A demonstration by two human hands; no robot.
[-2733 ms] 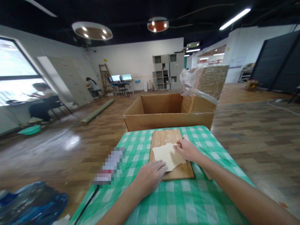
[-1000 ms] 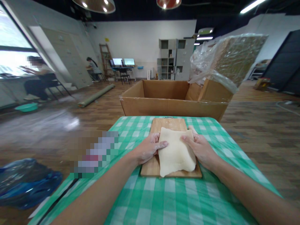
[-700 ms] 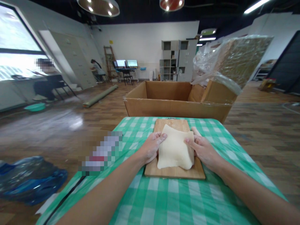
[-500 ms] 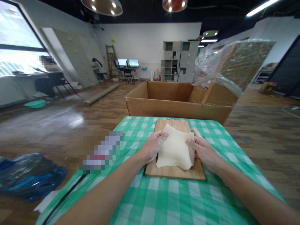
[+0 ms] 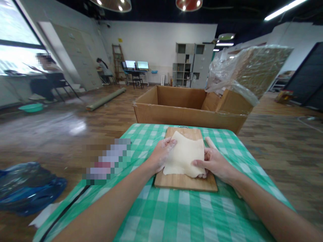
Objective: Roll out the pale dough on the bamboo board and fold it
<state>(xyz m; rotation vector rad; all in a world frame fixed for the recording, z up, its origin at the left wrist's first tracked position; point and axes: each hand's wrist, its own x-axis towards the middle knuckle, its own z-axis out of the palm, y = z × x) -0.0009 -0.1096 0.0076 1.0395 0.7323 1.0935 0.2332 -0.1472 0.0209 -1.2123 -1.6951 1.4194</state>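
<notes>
A thin, pale sheet of dough (image 5: 186, 155), roughly square with wavy edges, is spread over a wooden cutting board (image 5: 185, 184). My left hand (image 5: 161, 153) pinches its left edge, thumb on top and the other fingers underneath. At the lower right of the sheet, my right hand (image 5: 214, 163) grips the edge with its thumb on top; some fingertips show from under the bottom right corner. White flour dusts the fingers of both hands. Whether the dough's middle touches the board is hard to tell.
A green-and-white checked cloth (image 5: 161, 215) covers the table. On its left lies a blurred-out flat object (image 5: 107, 161) with a black cord (image 5: 65, 210). Behind the table stands a large cardboard box (image 5: 186, 114). A blue plastic bag (image 5: 30, 188) lies on the floor. Two people sit farther back.
My right hand has slid down the dough's right side toward the lower corner, with fingers now under it. My left hand keeps its hold. The whole view has shifted slightly.
</notes>
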